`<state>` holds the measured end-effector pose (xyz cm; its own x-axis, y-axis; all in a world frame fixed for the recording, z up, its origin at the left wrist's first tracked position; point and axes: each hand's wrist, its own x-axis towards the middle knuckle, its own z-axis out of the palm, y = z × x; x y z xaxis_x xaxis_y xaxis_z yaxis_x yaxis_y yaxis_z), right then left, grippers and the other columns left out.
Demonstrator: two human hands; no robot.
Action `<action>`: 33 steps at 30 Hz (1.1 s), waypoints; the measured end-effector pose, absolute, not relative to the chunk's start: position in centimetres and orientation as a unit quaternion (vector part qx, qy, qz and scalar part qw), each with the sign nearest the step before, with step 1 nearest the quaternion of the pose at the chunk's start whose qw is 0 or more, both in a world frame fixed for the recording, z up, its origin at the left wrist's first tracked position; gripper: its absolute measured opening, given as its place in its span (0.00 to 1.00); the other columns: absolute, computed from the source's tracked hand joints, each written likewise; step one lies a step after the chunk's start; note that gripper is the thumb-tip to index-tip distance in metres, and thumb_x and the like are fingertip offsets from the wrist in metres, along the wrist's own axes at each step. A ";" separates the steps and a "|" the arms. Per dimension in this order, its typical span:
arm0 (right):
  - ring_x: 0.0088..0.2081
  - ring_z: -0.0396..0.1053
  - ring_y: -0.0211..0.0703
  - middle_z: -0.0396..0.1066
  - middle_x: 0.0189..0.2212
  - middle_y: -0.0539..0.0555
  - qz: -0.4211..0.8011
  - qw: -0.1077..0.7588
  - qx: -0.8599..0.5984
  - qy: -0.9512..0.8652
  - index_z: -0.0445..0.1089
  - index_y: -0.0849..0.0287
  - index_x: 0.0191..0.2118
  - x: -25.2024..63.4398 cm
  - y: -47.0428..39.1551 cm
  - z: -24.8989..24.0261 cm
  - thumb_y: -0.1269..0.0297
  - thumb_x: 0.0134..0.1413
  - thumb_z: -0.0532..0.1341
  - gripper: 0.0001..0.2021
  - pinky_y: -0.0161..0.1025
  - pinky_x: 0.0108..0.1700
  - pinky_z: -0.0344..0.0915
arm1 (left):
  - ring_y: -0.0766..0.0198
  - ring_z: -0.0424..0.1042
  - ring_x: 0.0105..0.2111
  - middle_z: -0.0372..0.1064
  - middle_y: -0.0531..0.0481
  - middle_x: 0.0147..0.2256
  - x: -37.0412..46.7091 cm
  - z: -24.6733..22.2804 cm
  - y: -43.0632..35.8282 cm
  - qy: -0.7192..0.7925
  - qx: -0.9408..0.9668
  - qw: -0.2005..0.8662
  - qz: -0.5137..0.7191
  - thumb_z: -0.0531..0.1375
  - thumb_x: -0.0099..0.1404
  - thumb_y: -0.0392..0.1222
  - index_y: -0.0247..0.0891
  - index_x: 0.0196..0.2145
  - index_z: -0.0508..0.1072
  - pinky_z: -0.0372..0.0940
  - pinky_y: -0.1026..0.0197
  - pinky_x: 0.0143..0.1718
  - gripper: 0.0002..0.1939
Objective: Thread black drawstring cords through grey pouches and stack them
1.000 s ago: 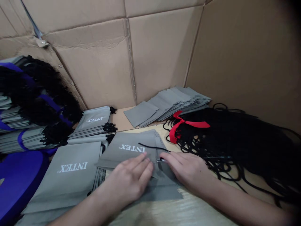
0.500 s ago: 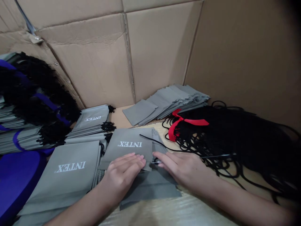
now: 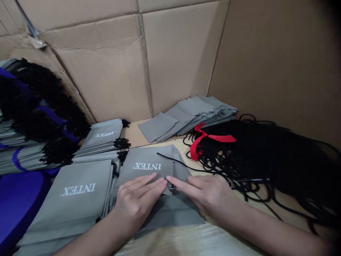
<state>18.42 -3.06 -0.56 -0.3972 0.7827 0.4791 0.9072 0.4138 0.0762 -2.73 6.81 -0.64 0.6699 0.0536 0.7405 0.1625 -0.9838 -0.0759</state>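
A grey fabric pouch (image 3: 149, 156) printed INTEX lies before me, upside down to my view. My left hand (image 3: 140, 199) is closed on its near edge, fingers pressed together at the right corner. My right hand (image 3: 206, 192) grips a thin metal threading rod (image 3: 257, 180), whose looped end shows by the pouch's corner while its shaft sticks out past the wrist. My right index fingertip meets the left fingertips at the pouch. A black cord (image 3: 173, 159) runs across the pouch toward the right. More grey pouches (image 3: 181, 209) lie beneath both hands.
Finished-looking INTEX pouches (image 3: 77, 190) with black cords are stacked at left, beside a blue ribbon roll (image 3: 21, 206). Flat grey pouches (image 3: 186, 115) fan out at the back. A black cord bundle (image 3: 279, 156) with a red tie (image 3: 213, 137) lies right. Cardboard walls (image 3: 183, 53) enclose the back.
My right hand's index finger has moved left to meet the left fingertips at the pouch's corner. The rod has shifted slightly, and the left hand stays nearly in place.
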 end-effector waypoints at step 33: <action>0.23 0.65 0.33 0.67 0.23 0.49 -0.150 0.164 -0.589 -0.777 0.60 0.54 0.56 21.3 -0.6 -1.9 0.67 0.61 0.48 0.19 0.29 0.24 0.58 | 0.59 0.70 0.46 0.75 0.50 0.38 2.0 -2.1 11.9 -0.079 -0.942 -0.049 -0.323 0.52 0.64 0.36 0.37 0.40 0.71 0.70 0.61 0.41 0.09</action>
<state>21.28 -0.61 -1.86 -0.2514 0.8662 0.4319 0.9647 0.2606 0.0388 1.99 11.95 -2.09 0.7788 0.1793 0.6011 0.1165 -0.9830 0.1422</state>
